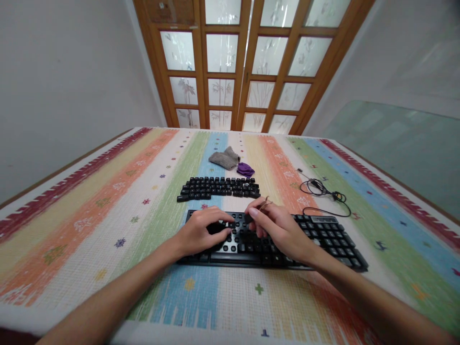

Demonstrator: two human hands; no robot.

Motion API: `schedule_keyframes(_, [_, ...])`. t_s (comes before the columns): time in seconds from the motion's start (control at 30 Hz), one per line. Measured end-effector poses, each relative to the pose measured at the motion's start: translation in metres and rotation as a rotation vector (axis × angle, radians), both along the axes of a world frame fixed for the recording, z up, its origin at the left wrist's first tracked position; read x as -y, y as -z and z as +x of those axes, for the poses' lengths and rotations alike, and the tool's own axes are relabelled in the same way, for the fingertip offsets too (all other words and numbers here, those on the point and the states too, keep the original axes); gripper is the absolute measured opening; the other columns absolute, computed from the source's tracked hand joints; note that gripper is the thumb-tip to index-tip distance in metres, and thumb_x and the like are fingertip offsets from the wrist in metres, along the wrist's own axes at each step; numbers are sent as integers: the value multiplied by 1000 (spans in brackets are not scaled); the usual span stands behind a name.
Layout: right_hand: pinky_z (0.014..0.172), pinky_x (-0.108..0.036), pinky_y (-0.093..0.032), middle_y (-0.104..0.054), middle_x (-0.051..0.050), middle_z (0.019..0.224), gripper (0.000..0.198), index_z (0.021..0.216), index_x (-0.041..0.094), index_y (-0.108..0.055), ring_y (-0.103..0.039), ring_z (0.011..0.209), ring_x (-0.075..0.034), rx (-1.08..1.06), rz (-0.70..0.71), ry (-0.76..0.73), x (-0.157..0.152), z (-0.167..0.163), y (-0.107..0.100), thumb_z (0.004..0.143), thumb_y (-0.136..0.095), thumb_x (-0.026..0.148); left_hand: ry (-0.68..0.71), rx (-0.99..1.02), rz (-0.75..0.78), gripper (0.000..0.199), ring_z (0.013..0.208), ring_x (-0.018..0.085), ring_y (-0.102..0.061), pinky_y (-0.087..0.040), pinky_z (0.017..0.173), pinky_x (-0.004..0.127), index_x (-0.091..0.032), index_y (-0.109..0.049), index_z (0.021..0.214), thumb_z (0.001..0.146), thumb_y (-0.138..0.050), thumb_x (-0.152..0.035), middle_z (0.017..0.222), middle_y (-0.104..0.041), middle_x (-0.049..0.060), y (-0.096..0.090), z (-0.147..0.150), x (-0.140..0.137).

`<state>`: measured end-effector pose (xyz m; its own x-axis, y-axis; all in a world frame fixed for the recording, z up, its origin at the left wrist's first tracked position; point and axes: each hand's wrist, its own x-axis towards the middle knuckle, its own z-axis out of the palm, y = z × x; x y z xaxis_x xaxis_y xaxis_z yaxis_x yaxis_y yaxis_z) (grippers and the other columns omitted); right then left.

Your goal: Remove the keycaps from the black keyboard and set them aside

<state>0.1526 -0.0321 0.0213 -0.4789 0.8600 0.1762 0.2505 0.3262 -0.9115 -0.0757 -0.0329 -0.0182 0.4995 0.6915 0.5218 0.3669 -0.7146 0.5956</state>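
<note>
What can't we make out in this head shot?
All head view:
Keyboard: some keys are covered by the left hand and right hand.
Dark piece in the right fingers: partly covered, too small to identify.
Thin brown piece by that hand: lower part hidden by the hand.
Loose keycaps: lettering too small to read.
Cable plug: too small to tell its type.
Forearms: cut off by picture edges.

From above the near side of the multicoloured striped cloth (237, 292), the head-worn camera faces forward and down, brown wooden glass-paned doors (239, 72) farthest off.
</note>
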Motion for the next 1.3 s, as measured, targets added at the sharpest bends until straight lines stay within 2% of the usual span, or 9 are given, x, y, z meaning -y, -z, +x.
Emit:
schedule_keyframes(0.13, [54,-24,-43,-60,1,71,24,91,17,-57,-56,56,-11,40,19,10,1,1,-2,101,-46,36,-48,-21,97,17,96,20,-64,-52,87,38,-17,-69,103,87,-65,-16,100,-72,7,-2,-5,-9])
schedule_keyframes(0.3, [61,-26,-43,-61,0,74,27,83,18,-58,-57,63,-12,140,101,-59,7,6,-6,101,-47,35,-248,-67,196,13,104,22,-60,-49,95,43,-18,-68,98,86,-66,-15,109,-68,7,-1,-21,-25])
schedule_keyframes(0.5, [64,-28,-41,-61,0,72,23,84,18,-60,-55,62,-13,306,202,-106,19,12,-8,99,-46,30,-313,-224,169,10,110,24,-56,-47,99,48,-19,-69,96,87,-65,-19,114,-64,8,11,-32,-45])
schedule_keyframes(0.73, [59,-27,-42,-63,0,67,27,80,19,-58,-58,58,-13,225,83,-78,22,14,1,100,-44,31,-323,-340,148,11,115,28,-51,-44,102,53,-19,-71,94,86,-64,-19,119,-63,8,19,-33,-64])
schedule_keyframes(0.93, [61,-27,-45,-64,-2,70,28,80,18,-59,-58,59,-13,188,80,-107,24,8,10,100,-44,31,-354,-373,160,15,115,29,-51,-46,101,52,-18,-74,97,86,-64,-20,120,-62,10,22,-34,-69])
schedule_keyframes(1.0, [62,-27,-44,-63,-1,70,26,81,18,-58,-57,59,-13,203,113,-129,25,4,11,100,-44,29,-362,-377,171,15,114,29,-50,-46,101,52,-18,-74,97,86,-64,-21,120,-62,9,22,-34,-68])
schedule_keyframes(1.1, [62,-28,-42,-61,-2,71,24,82,18,-58,-55,61,-14,261,233,-138,28,-3,13,99,-44,27,-369,-370,177,16,113,29,-51,-47,101,51,-18,-74,98,86,-64,-19,119,-62,9,22,-33,-67])
schedule_keyframes(1.3, [66,-32,-42,-66,-8,79,25,91,16,-61,-57,68,-19,407,386,-202,38,-13,11,100,-40,26,-388,-366,182,19,112,29,-51,-47,99,51,-17,-72,104,87,-63,-19,117,-63,10,22,-32,-66])
